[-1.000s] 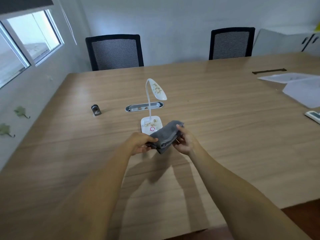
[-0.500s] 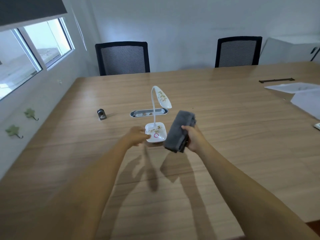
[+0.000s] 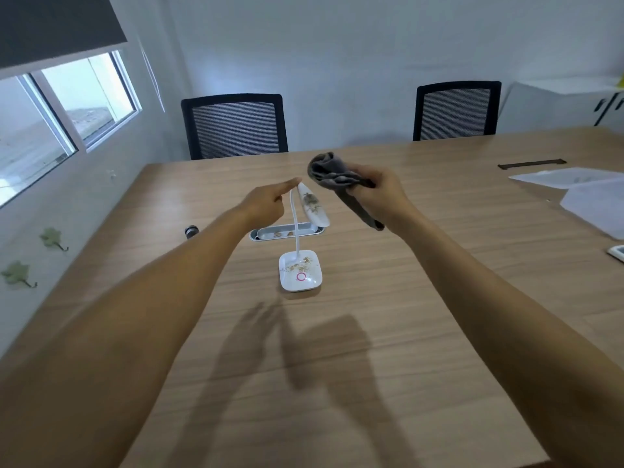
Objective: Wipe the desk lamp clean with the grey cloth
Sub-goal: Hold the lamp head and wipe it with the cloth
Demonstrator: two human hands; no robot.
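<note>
Fingers of my right hand [image 3: 378,194] clenched the grey cloth [image 3: 332,175] above the desk lamp [image 3: 302,238] standing on the desk [image 3: 422,298]; my left hand [image 3: 266,202], loosely released, touched the lamp head's top.

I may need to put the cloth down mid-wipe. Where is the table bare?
Bare wood lies between the lamp base and the near table edge, and right of the base, before the papers. Behind the base it is crowded by the cable tray.

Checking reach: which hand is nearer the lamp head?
Left. The left hand has a fingertip at the top of the lamp head; the right hand, gripping the grey cloth, is off to its right.
</note>
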